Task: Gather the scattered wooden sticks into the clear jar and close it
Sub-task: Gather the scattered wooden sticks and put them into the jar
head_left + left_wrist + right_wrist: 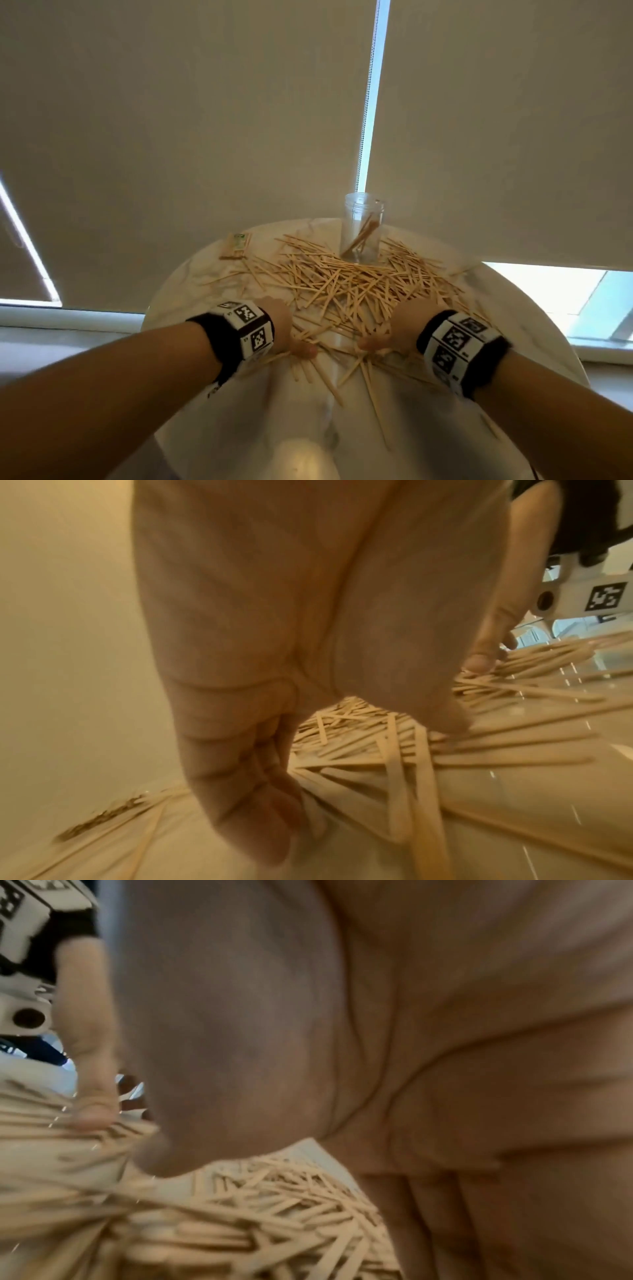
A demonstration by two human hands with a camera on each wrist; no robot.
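While both hands sit at the near edge of the pile, this reads as the raking step: pulling loose sticks together before a scoop. Left hand (279,320) is down on the wooden sticks (346,284), fingers extended and flat-ish against them, thumb touching the strips; not gripping anything. Right hand (399,329) mirrors it on the other side, palm cupped over the heap; wrist view is blurred, so can't tell whether it has closed on any. Clear jar (361,228) stands upright at the far side of the round table (513,308), open, with a few sticks leaning inside. No lid visible. A small packet (236,245) lies far left. Next move likely needs hands pressed inward, bundle aligned lengthwise, then lifted to the jar mouth.
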